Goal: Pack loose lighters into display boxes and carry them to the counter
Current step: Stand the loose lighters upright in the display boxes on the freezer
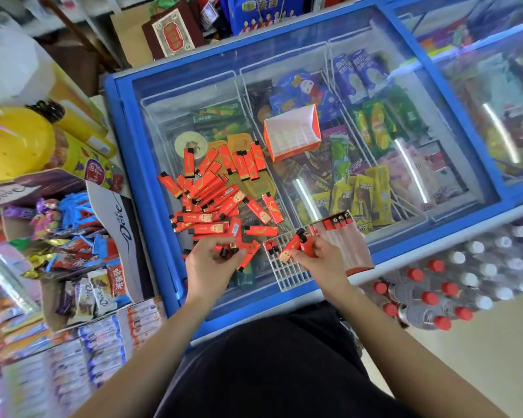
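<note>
Several loose red lighters (212,191) lie in a heap on the glass lid of a blue freezer (124,122). My left hand (212,267) is closed on a few lighters at the heap's near edge. My right hand (320,260) grips red lighters (293,244) over a display box (287,273) with a white grid insert. That box stands at the freezer's near edge and holds a few lighters in its far row and left corner. A second red and white display box (293,132), without lighters, sits further back on the glass.
Ice cream packets fill the freezer under the glass. Candy and chocolate boxes (103,242) crowd the shelf at the left. Packs of bottled water with red and white caps (453,285) stand on the floor at the right. Gift boxes are stacked behind the freezer.
</note>
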`<state>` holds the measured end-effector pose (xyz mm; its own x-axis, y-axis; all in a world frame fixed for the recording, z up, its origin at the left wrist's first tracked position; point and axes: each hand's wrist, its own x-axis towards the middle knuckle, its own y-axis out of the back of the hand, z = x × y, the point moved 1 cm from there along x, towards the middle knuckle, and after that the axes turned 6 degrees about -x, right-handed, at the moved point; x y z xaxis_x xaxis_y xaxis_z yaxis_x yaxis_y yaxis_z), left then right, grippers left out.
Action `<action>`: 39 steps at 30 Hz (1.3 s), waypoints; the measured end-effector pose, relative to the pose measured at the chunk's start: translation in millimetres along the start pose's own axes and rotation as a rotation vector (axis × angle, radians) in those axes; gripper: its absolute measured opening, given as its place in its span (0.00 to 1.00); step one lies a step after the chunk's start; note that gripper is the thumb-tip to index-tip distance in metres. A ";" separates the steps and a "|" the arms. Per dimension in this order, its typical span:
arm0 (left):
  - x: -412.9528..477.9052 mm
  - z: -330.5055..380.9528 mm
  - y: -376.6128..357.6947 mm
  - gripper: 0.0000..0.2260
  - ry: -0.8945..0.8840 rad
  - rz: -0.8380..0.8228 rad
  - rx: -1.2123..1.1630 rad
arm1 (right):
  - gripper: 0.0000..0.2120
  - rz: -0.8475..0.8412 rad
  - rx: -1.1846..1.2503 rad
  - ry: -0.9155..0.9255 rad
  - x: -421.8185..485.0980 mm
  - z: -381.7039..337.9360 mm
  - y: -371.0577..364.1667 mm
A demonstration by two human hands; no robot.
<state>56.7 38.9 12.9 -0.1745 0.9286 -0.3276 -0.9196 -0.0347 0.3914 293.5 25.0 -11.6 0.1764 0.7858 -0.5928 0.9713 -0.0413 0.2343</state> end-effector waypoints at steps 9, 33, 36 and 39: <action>1.1 -3.8 -25.8 0.12 0.012 -0.118 0.110 | 0.06 -0.186 0.026 -0.035 12.6 4.9 -12.9; 31.3 3.0 -52.9 0.11 0.015 -0.205 0.121 | 0.07 -0.324 0.149 0.003 31.0 -7.4 -16.8; 31.0 5.0 -52.4 0.11 -0.003 -0.218 0.121 | 0.11 -0.342 0.122 -0.010 32.1 -9.3 -20.4; 32.9 5.4 -50.7 0.12 -0.048 -0.259 0.149 | 0.11 -0.343 0.111 -0.053 35.1 -11.1 -22.0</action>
<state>99.4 73.2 -13.1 0.0793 0.9161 -0.3931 -0.8686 0.2570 0.4236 276.6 60.3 -29.1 -0.1576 0.7323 -0.6624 0.9863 0.1503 -0.0685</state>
